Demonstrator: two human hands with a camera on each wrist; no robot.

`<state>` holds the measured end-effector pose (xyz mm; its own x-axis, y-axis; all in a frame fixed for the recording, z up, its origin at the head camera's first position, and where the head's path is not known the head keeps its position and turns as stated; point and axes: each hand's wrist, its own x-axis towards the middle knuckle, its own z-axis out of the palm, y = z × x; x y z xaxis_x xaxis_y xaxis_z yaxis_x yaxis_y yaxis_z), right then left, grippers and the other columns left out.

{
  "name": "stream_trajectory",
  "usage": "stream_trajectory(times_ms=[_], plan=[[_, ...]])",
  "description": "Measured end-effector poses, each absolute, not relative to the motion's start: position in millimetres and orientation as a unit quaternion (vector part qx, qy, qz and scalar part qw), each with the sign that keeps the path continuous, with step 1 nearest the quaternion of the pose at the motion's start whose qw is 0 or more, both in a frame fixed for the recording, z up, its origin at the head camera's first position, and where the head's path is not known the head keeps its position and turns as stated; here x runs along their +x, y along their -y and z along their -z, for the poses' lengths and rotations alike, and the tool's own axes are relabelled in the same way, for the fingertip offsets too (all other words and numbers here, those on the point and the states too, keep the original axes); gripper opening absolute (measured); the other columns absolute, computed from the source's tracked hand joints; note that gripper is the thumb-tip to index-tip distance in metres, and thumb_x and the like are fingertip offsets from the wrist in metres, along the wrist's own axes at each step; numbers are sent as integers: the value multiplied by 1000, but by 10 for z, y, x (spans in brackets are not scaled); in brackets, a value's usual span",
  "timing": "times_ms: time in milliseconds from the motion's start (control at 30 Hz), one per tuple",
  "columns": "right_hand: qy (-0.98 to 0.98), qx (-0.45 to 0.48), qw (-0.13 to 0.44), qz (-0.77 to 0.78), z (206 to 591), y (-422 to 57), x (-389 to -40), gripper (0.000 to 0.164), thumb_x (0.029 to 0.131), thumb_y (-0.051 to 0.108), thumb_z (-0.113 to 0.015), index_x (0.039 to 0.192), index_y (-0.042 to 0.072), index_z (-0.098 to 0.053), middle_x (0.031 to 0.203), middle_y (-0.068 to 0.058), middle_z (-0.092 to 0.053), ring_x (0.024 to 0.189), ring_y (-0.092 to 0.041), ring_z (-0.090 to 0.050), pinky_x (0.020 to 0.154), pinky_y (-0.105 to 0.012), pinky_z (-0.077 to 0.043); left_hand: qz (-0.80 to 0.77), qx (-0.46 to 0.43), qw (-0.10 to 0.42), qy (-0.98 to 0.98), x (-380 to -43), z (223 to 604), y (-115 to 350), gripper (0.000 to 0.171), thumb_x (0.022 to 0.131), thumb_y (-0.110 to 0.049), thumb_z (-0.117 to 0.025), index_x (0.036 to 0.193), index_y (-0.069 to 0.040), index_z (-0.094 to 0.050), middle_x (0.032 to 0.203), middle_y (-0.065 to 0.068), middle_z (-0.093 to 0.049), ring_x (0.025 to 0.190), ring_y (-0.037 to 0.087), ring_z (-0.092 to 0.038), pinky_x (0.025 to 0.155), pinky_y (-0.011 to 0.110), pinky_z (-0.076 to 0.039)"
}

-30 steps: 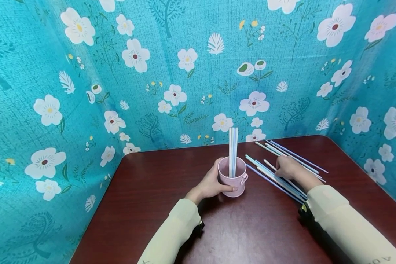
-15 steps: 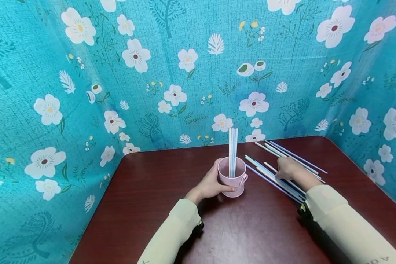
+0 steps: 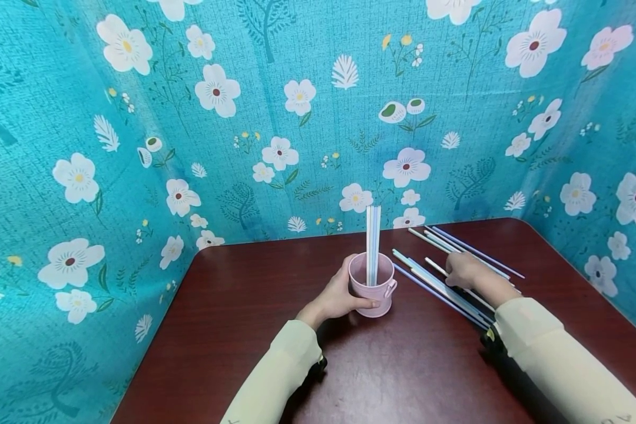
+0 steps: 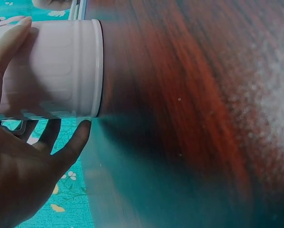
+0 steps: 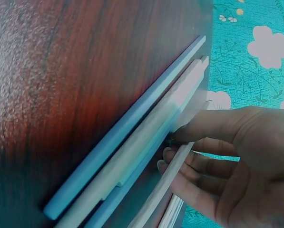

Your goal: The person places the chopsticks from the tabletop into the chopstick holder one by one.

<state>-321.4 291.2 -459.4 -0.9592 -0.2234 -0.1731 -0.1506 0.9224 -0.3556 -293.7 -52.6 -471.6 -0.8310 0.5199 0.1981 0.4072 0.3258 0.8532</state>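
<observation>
A few upright sticks [image 3: 373,244] already stand in the bucket [image 3: 383,295], gripped by the curled left hand [image 3: 338,297], while loose sticks [image 3: 429,281] remain on the desk [image 3: 244,330] to its right, where the right hand [image 3: 463,272] pinches one white stick [image 5: 163,183].

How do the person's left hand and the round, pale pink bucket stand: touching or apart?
Touching. In the left wrist view, the left hand rests its thumb against the side of the round, pale pink bucket.
</observation>
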Motion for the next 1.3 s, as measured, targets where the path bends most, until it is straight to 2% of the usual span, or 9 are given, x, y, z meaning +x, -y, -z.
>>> stream_trajectory(times_ms=[133,300,433,567,667,767,1000,1100,1300], plan=[[-970,-114,99,192,4562,-2923,-3186,46,78,-4,-63,56,22,-32,50,7,-36,48,-10,-40,50,-26,-29,-506,283,52,-813,-2877,4634,516,104,73,-11,-93,154,-19,-29,141,3,-53,129,24,-52,113,41,-39],[-971,-114,97,187,4517,-2908,-3155,35,77,-3,-65,58,17,-44,55,4,-46,53,-13,-45,51,-29,-34,-522,278,69,-803,-2753,4449,507,101,74,1,-88,154,-7,-28,142,16,-51,132,39,-49,114,50,-37],[-974,-124,89,169,4442,-2866,-3145,22,81,-1,-68,65,11,-60,64,0,-55,58,-16,-50,54,-32,-40,-521,277,65,-805,-2857,4611,511,104,74,-3,-91,156,-13,-27,144,12,-51,133,35,-49,115,51,-36],[-977,-124,64,164,4353,-2804,-3146,16,86,1,-69,71,8,-67,67,-2,-58,62,-18,-52,56,-34,-44,-511,274,62,-812,-2920,4701,522,105,73,-11,-93,155,-22,-28,142,2,-52,131,24,-50,114,45,-37],[-977,-116,42,175,4278,-2766,-3137,11,91,4,-68,80,5,-71,71,-3,-62,64,-19,-56,57,-36,-47,-505,277,59,-815,-2931,4715,529,105,73,-15,-94,154,-25,-28,142,-1,-52,131,22,-51,114,43,-38],[-976,-117,12,184,4209,-2738,-3118,8,93,7,-68,88,3,-73,72,-3,-63,63,-18,-58,57,-36,-48,-499,283,60,-817,-2941,4727,529,105,74,-17,-94,155,-25,-27,142,-1,-52,132,22,-51,114,42,-38],[-970,-113,-103,189,4069,-2651,-3073,14,96,12,-68,85,5,-72,72,-6,-65,61,-20,-55,54,-37,-45,-497,279,65,-819,-2961,4733,530,107,73,-16,-94,155,-25,-26,143,-3,-51,132,22,-51,114,40,-39],[-963,-98,-152,198,4032,-2617,-3051,12,97,13,-68,91,4,-73,78,-9,-69,62,-22,-56,54,-39,-45,-499,280,66,-818,-2965,4733,529,108,73,-15,-94,155,-24,-26,142,-3,-51,133,25,-51,113,39,-39],[-952,-105,-198,207,3966,-2579,-3009,10,96,12,-69,93,4,-74,77,-9,-70,61,-22,-55,52,-37,-42,-499,284,66,-816,-2961,4732,527,107,73,-15,-94,155,-22,-26,142,-2,-52,133,26,-51,113,39,-39]])
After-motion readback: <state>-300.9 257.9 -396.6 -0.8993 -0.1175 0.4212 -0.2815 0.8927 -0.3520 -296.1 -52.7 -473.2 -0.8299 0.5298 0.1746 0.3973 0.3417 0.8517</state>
